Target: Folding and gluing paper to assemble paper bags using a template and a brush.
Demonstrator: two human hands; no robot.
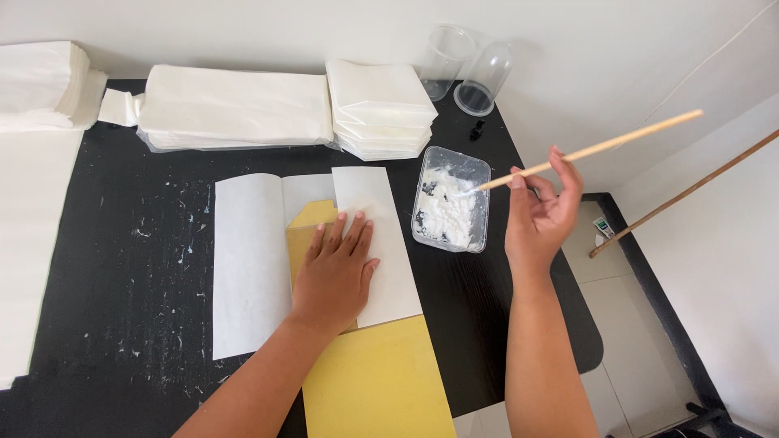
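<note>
- The left hand [337,272] lies flat on the table, fingers stretched open and close together, palm down. It grips nothing; it presses on a folded white paper sheet [243,259] and the yellow board [377,381] under it.
- The right hand [540,215] is lifted above the table edge. Its fingers are closed around a thin wooden stick [596,150], pinched near the lower part like a pen.
- The long axis of the stick runs from upper right down to lower left. Its low tip points into the clear plastic tray [479,174], which holds white paste [446,212].
- The tray stands on the black table [122,268], just to the right of the folded sheet and to the left of the right hand, so it is between the 2 hands. The right hand is the nearer one to it.
- The right flap of the sheet is folded over, and the fingertips of the left hand rest on this flap.
- Count: 1 stick in the hand, and 1 more long rod [690,191] leaning at the right, away from both hands; 1 tray; 1 yellow board.
- At the back edge I count 2 clear plastic cups [466,69], 1 upright and 1 tilted, touching or nearly touching.
- There are about 3 stacks of white paper bags [235,105] along the back, and 1 more white sheet at the far left.
</note>
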